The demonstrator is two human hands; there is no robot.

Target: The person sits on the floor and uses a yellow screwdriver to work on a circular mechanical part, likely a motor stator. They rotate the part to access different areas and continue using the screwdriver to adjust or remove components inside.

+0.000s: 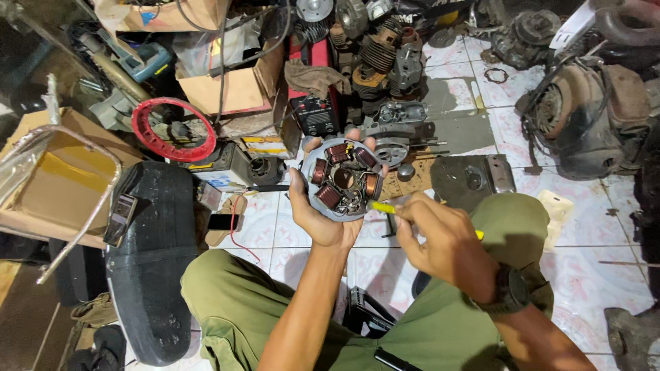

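My left hand (317,218) holds up a round grey stator plate (342,178) with several copper-wound coils and thin wires on its face. My right hand (440,240) grips a yellow-handled screwdriver (385,207), its tip against the plate's lower right edge. Both hands are above my knees in olive green trousers, over a white tiled floor. A black watch sits on my right wrist.
A black scooter seat (151,261) lies at the left beside a cardboard box (51,172) and a red ring (173,128). Engine cylinders and parts (375,58) pile up ahead; a large engine block (584,117) stands at the right. A metal plate (471,180) lies on the tiles.
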